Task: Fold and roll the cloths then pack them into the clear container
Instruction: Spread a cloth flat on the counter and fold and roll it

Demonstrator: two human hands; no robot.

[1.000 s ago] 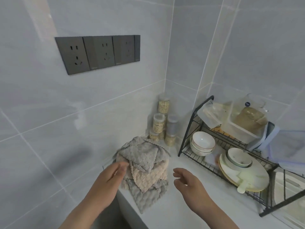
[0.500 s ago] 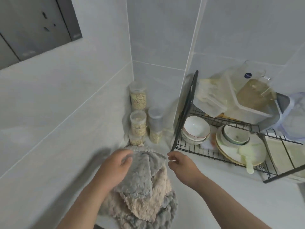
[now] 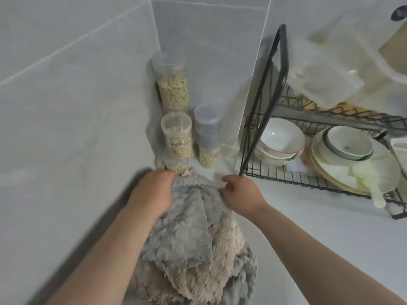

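A heap of fluffy cloths lies on the white counter against the left wall: a grey cloth [image 3: 187,227] on top, a beige one [image 3: 222,256] under it, more grey below. My left hand [image 3: 152,192] grips the far left edge of the top grey cloth. My right hand [image 3: 240,194] pinches the same cloth's far right edge. A clear plastic container [image 3: 319,71] sits tilted on the upper tier of the dish rack, to the right.
Several clear jars of grain [image 3: 176,137] are stacked in the corner just beyond the cloths. A black wire dish rack [image 3: 279,102] with bowls [image 3: 279,142] and plates [image 3: 352,172] fills the right side. The tiled wall runs close along the left.
The camera has tilted down and come closer. Both hands have moved to the far edge of the top grey cloth and taken hold of it; the right hand was empty before.
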